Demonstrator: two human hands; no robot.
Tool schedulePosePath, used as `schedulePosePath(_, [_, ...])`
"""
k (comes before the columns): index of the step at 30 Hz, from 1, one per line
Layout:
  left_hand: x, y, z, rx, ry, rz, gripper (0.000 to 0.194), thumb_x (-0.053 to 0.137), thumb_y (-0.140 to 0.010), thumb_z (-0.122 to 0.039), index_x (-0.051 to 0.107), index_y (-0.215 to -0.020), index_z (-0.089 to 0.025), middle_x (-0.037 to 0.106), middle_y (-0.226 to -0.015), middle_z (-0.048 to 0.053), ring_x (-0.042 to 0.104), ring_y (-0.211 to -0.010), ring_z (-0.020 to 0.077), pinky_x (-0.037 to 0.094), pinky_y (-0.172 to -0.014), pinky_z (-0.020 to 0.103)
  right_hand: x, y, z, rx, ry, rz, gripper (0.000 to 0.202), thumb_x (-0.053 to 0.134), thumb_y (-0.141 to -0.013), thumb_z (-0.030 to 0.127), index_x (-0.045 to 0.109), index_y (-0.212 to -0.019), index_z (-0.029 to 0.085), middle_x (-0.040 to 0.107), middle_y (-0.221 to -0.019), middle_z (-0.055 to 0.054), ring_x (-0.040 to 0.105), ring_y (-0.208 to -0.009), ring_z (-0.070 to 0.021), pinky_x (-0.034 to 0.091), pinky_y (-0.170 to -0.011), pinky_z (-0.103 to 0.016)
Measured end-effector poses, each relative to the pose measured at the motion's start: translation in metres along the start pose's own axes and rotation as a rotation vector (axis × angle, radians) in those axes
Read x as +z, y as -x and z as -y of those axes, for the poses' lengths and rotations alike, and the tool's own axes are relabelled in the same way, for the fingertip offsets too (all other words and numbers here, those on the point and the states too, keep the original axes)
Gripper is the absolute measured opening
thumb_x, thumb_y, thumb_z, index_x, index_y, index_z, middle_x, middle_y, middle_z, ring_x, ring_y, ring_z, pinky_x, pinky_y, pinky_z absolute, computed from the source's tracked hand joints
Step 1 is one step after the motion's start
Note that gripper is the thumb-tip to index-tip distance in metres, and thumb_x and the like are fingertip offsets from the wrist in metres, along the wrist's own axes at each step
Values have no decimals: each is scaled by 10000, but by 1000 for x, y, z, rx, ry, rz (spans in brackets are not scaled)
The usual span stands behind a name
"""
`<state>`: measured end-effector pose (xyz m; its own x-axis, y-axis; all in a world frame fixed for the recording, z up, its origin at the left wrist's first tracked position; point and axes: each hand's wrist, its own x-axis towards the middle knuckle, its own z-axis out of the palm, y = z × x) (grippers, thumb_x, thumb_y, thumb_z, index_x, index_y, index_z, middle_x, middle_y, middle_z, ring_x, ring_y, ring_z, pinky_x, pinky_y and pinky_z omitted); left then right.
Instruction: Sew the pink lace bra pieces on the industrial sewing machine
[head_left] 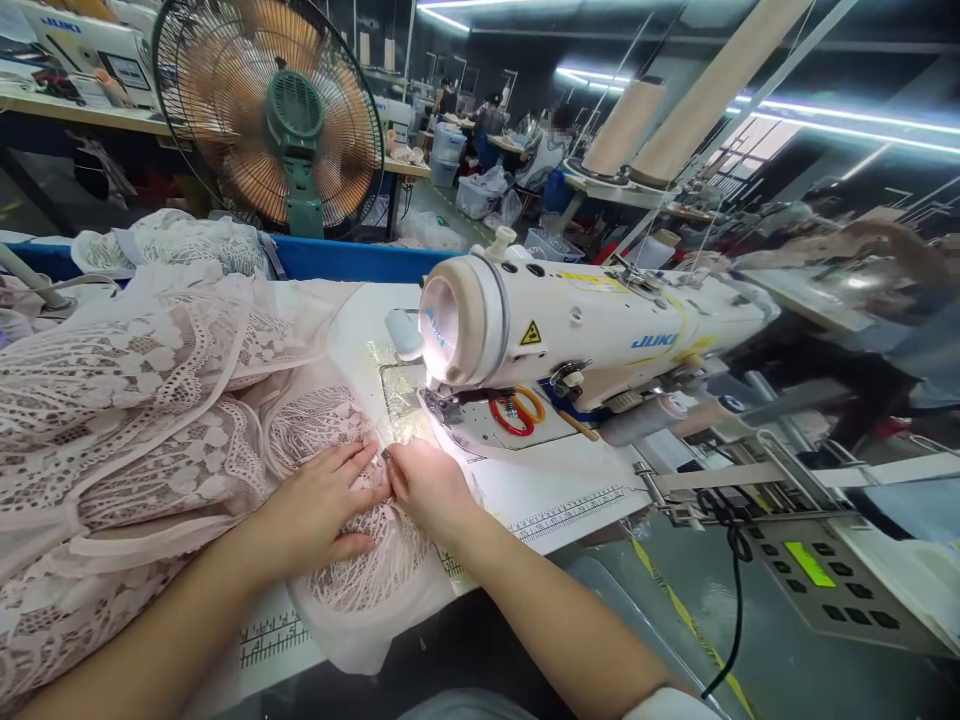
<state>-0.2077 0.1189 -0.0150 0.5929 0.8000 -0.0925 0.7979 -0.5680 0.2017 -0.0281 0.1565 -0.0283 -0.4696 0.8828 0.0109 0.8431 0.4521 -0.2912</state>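
My left hand (pixel 326 505) lies palm down with its fingers stretched over a piece of pale pink lace (pixel 367 590). Close beside it, my right hand (pixel 435 490) is closed in a pinch on the lace edge. A small dark spot shows at its fingertips, too small to name. Just beyond my hands is the lit needle area of a white sewing machine (pixel 555 325); its foot is partly hidden. More pink lace garments with straps (pixel 150 410) are heaped to the left, joined to or touching the piece under my hands; I cannot tell which.
Red-and-orange-handled scissors (pixel 516 412) lie under the machine arm. A ruler strip (pixel 566 515) runs along the table's front. At right are a metal tape feeder (pixel 742 480) and control box (pixel 825 575). A large fan (pixel 294 105) stands behind; people work farther back.
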Motion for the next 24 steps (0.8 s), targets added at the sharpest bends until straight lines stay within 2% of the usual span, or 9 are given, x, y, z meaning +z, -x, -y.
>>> schedulePosePath(5, [-1,-1,-2,-28,-13,47,527,655,-799,-503,573,-1291,-332,291,-1529,152,313,-1385,355,309,-1093,545,-2,-2,4,9,54,44,181,449,-907,206,614,-833,192,541,-746,-27,393,-580,-137,208,-519,-285])
schedulePosePath(9, [-2,-3,-3,-39,-2,77,511,640,-808,-511,588,-1278,-317,263,-1534,170,282,-1397,358,289,-1099,554,-6,-4,8,-2,111,121,172,458,-892,182,630,-908,182,579,-794,-56,467,-615,-164,227,-511,-294])
schedulePosePath(13, [-1,-3,-3,-37,5,59,501,657,-802,-495,606,-1261,-302,287,-1524,177,295,-1393,359,286,-1104,547,-7,-3,10,-28,132,146,164,514,-845,150,632,-960,162,601,-840,-86,526,-667,-191,261,-520,-299])
schedulePosePath(20, [3,-2,-1,-19,-41,4,559,687,-782,-475,561,-1306,-328,333,-1514,153,349,-1360,387,330,-1069,568,-13,15,5,-20,129,175,92,534,-813,121,613,-829,165,595,-782,-80,530,-637,-185,281,-523,-294])
schedulePosePath(22, [5,-2,-1,-19,-49,3,568,684,-784,-477,542,-1319,-351,330,-1517,148,342,-1362,392,332,-1063,572,-19,22,2,11,100,142,90,509,-837,139,576,-789,175,590,-784,-72,521,-633,-179,278,-529,-292])
schedulePosePath(24, [7,0,0,-10,-62,-26,573,697,-776,-467,540,-1317,-365,324,-1524,136,339,-1362,396,338,-1057,572,-22,31,-1,67,-15,48,130,453,-882,172,514,-767,186,578,-773,-58,512,-640,-171,291,-545,-287])
